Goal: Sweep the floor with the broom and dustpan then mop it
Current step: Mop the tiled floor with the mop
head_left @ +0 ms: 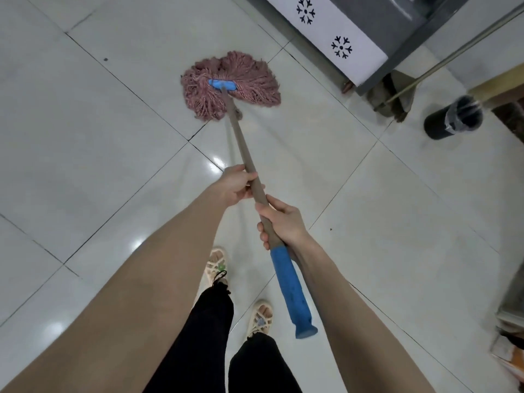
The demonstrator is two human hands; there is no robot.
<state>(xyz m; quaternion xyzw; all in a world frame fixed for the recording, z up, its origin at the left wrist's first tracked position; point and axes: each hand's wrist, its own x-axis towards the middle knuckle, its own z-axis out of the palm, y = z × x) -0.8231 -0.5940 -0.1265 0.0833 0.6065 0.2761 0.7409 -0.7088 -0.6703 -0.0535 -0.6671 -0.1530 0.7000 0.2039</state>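
Through the head camera, we have the mop [243, 148] in both hands. Our left hand [236, 184] is curled round the bare brown shaft, the nearer of the two to the working end. Our right hand [283, 222] wraps the same shaft just behind it, with its heel at the start of the blue grip sleeve [292, 290]. That sleeve juts out unheld behind the right hand. The two hands sit close together, almost touching. The mop head [243, 80], a fan of pinkish-red yarn on a blue clamp, lies spread flat on the floor well ahead of the left hand.

We judge the shaft stiff and fairly light, and the yarn soft and floppy. If the yarn is wet it will be heavier and will drag, putting the load at the far end. The bare shaft looks smooth, so a full wrap suits it. Sliding the right hand back onto the sleeve would, we think, give more leverage and a surer hold.

The floor [85, 137] is glossy pale tile with dark grout lines, and lamp glare shines beneath our hands. It looks slippery for our sandals [217, 265]. Ahead and to the right of the right hand stands a grey cabinet [397, 29] with a white patterned panel. A broom [442, 63] leans beside it, with a black bin [453, 117] next to that. We see no dustpan.
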